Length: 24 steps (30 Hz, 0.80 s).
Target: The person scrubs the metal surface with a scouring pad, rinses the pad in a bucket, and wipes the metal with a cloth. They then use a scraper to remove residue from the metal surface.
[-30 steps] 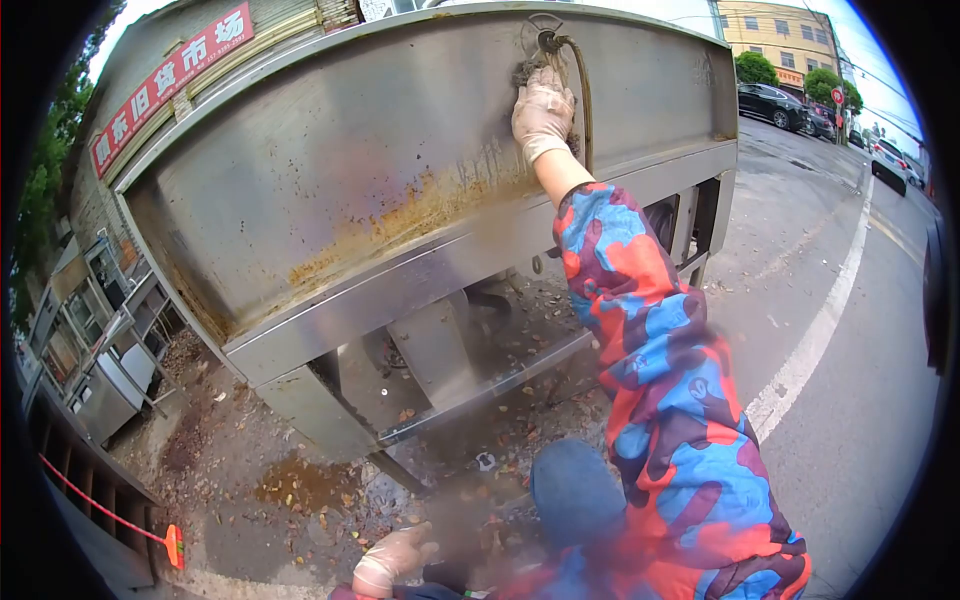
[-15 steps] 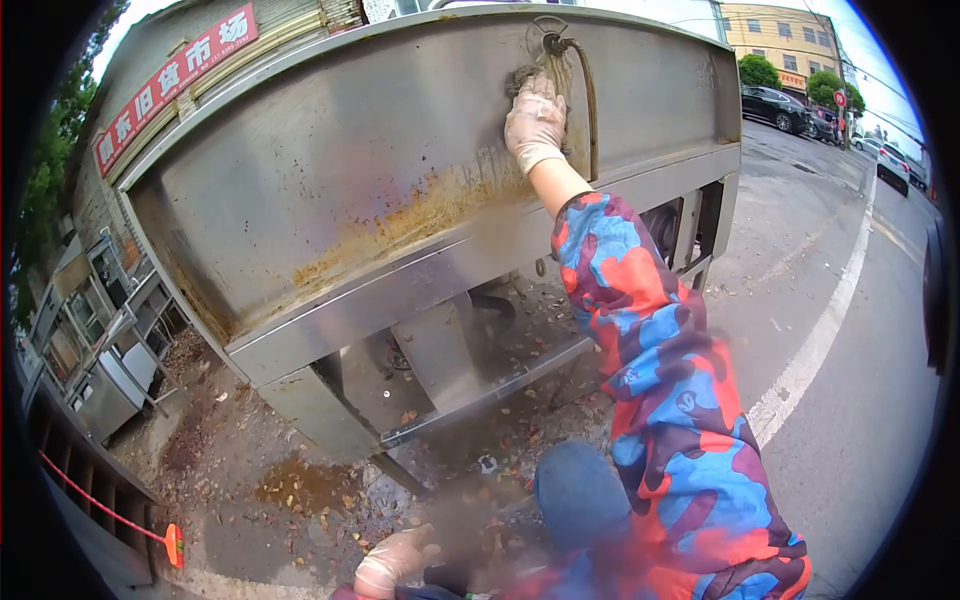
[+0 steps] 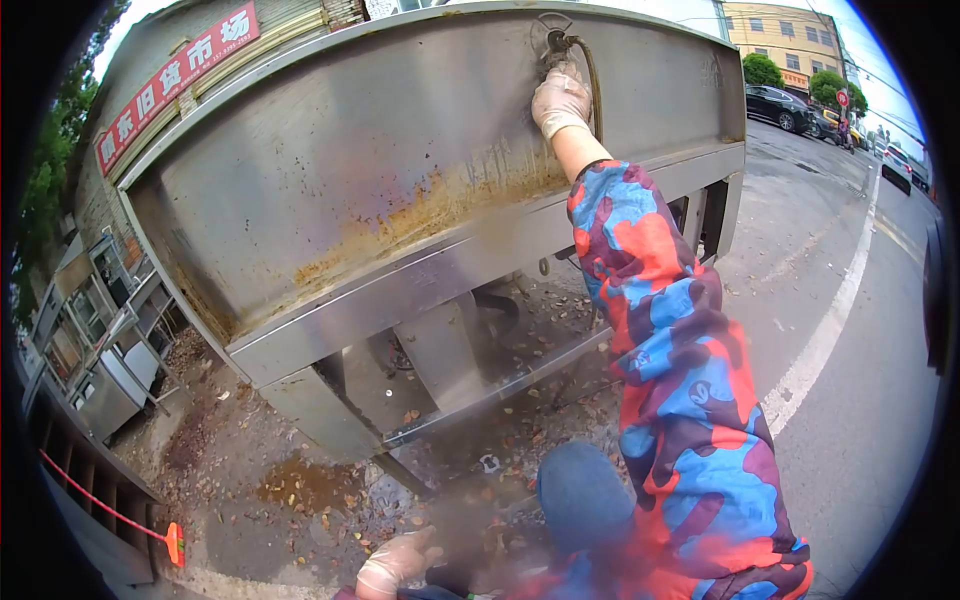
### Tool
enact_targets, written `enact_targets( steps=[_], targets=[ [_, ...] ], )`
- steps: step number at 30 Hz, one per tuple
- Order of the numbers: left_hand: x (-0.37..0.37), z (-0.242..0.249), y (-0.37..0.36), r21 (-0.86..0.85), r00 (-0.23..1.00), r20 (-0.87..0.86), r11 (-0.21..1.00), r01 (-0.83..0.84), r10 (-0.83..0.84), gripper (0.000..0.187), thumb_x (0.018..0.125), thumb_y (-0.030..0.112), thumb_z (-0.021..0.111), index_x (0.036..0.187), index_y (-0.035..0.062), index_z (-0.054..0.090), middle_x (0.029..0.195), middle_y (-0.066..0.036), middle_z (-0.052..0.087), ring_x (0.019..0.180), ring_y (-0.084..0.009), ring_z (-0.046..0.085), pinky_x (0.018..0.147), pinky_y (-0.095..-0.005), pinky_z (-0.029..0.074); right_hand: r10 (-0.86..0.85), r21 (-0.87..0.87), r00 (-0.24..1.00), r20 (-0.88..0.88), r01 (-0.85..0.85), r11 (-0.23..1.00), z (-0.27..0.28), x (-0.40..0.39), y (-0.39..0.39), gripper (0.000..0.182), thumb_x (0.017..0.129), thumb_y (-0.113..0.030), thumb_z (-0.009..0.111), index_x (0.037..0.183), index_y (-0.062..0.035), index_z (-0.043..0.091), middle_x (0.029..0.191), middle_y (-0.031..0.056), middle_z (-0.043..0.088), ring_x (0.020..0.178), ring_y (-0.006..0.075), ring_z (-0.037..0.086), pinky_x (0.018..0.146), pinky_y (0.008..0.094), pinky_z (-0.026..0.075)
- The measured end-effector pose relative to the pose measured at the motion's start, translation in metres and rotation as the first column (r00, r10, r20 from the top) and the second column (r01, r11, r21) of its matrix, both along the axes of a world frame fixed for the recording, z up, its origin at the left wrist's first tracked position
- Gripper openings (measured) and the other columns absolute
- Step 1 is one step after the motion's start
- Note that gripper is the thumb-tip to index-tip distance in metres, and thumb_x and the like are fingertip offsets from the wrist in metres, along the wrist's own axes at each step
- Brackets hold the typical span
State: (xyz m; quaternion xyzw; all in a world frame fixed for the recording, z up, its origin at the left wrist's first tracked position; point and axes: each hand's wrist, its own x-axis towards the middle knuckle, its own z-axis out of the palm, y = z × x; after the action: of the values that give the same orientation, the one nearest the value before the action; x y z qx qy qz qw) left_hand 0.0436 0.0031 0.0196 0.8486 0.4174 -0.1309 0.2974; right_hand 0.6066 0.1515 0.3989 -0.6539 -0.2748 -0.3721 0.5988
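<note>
My right hand (image 3: 562,100), in a thin pale glove, is raised against the upright stainless-steel panel (image 3: 360,150). Its fingers are closed just below a dark pipe fitting (image 3: 556,42), next to a bent brownish metal hose (image 3: 594,80). The steel wool scrubber seen in this hand earlier is now mostly hidden by the fingers. Rust and brown grime (image 3: 400,222) streak the lower panel. My left hand (image 3: 392,566), also gloved, is low at the bottom edge, near my knee (image 3: 580,490); its fingers are blurred.
Under the panel is an open steel frame with a crossbar (image 3: 500,390). Wet ground with fallen leaves (image 3: 310,485) lies below. An orange-headed tool with a red handle (image 3: 174,545) is at lower left. Used metal equipment (image 3: 110,350) stands left; parked cars (image 3: 778,108) line the road.
My right hand has moved right and slightly up, from the panel left of the fitting to just under it. The scrubber is less visible. My left hand stays low.
</note>
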Motion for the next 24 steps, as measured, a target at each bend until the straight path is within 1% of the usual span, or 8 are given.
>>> enact_targets(
  steps=[1, 2, 5, 11, 14, 15, 18, 24],
  targets=[
    [0.003, 0.004, 0.000, -0.006, 1.000, -0.003, 1.000, 0.000, 0.000, 0.061, 0.089, 0.036, 0.058, 0.137, 0.0023, 0.044, 0.129, -0.020, 0.056, 0.118, -0.0345, 0.055, 0.097, -0.0371, 0.044, 0.314, 0.359, 0.946, -0.078, -0.267, 0.894, 0.009, 0.018, 0.008, 0.043, 0.091, -0.019, 0.047, 0.132, -0.0050, 0.051, 0.142, 0.0151, 0.046, 0.129, 0.0299, 0.047, 0.108, 0.0398, 0.037],
    [0.007, 0.009, 0.001, -0.055, 0.999, 0.038, 0.998, -0.033, 0.036, 0.061, 0.089, 0.036, 0.057, 0.137, 0.0025, 0.044, 0.129, -0.020, 0.056, 0.118, -0.0347, 0.055, 0.097, -0.0375, 0.043, -0.275, -0.039, 0.961, 0.028, 0.276, 0.960, 0.016, 0.029, 0.014, 0.039, 0.091, -0.019, 0.047, 0.127, -0.0053, 0.055, 0.132, 0.0163, 0.056, 0.124, 0.0296, 0.052, 0.104, 0.0386, 0.041],
    [-0.010, -0.021, 0.010, -0.020, 0.994, 0.112, 1.000, 0.006, -0.004, 0.060, 0.091, 0.036, 0.057, 0.138, 0.0027, 0.043, 0.126, -0.021, 0.057, 0.115, -0.0333, 0.057, 0.095, -0.0368, 0.044, 0.096, -0.255, 0.925, -0.367, -0.199, 0.946, 0.036, -0.020, -0.046, 0.045, 0.094, -0.020, 0.043, 0.135, -0.0030, 0.048, 0.141, 0.0170, 0.047, 0.136, 0.0255, 0.038, 0.112, 0.0354, 0.030],
    [-0.002, 0.004, -0.002, -0.023, 0.999, 0.034, 1.000, 0.007, -0.007, 0.063, 0.087, 0.039, 0.056, 0.138, 0.0039, 0.043, 0.129, -0.021, 0.055, 0.119, -0.0365, 0.053, 0.098, -0.0396, 0.043, -0.165, -0.535, 0.979, 0.117, 0.202, 0.820, -0.031, -0.042, -0.024, 0.050, 0.096, -0.018, 0.033, 0.144, -0.0058, 0.035, 0.155, 0.0141, 0.025, 0.144, 0.0257, 0.023, 0.115, 0.0431, 0.022],
    [0.001, -0.002, 0.003, 0.003, 1.000, -0.002, 1.000, 0.012, -0.012, 0.063, 0.087, 0.039, 0.056, 0.138, 0.0044, 0.043, 0.128, -0.022, 0.056, 0.119, -0.0367, 0.053, 0.098, -0.0397, 0.042, 0.196, 0.201, 0.976, 0.097, -0.212, 0.956, -0.012, 0.031, 0.031, 0.049, 0.096, -0.018, 0.034, 0.142, -0.0022, 0.036, 0.151, 0.0152, 0.032, 0.140, 0.0281, 0.030, 0.115, 0.0391, 0.024],
    [0.001, -0.004, 0.003, -0.013, 1.000, 0.012, 1.000, 0.007, -0.006, 0.063, 0.087, 0.040, 0.056, 0.138, 0.0046, 0.044, 0.128, -0.022, 0.056, 0.119, -0.0368, 0.052, 0.098, -0.0397, 0.042, 0.376, 0.614, 0.822, 0.428, -0.569, 0.547, 0.001, 0.081, 0.080, 0.049, 0.096, -0.018, 0.034, 0.142, -0.0014, 0.037, 0.150, 0.0158, 0.034, 0.140, 0.0287, 0.031, 0.115, 0.0377, 0.025],
    [0.004, 0.005, 0.004, -0.116, 0.998, 0.028, 0.992, -0.047, 0.051, 0.062, 0.087, 0.040, 0.056, 0.137, 0.0039, 0.044, 0.128, -0.022, 0.056, 0.120, -0.0364, 0.051, 0.099, -0.0392, 0.042, 0.008, -0.217, 0.980, -0.199, -0.053, 0.975, 0.022, 0.001, -0.023, 0.049, 0.095, -0.017, 0.035, 0.142, -0.0016, 0.037, 0.150, 0.0165, 0.033, 0.140, 0.0294, 0.030, 0.115, 0.0357, 0.024],
    [-0.002, 0.006, -0.006, -0.031, 0.995, 0.099, 1.000, -0.002, 0.005, 0.064, 0.086, 0.039, 0.057, 0.137, 0.0022, 0.043, 0.127, -0.022, 0.057, 0.118, -0.0361, 0.054, 0.097, -0.0392, 0.043, -0.145, -0.476, 0.986, 0.088, 0.169, 0.863, -0.041, -0.047, -0.035, 0.058, 0.090, -0.019, 0.046, 0.144, -0.0011, 0.034, 0.153, 0.0167, 0.029, 0.142, 0.0270, 0.026, 0.116, 0.0407, 0.021]
  ],
)
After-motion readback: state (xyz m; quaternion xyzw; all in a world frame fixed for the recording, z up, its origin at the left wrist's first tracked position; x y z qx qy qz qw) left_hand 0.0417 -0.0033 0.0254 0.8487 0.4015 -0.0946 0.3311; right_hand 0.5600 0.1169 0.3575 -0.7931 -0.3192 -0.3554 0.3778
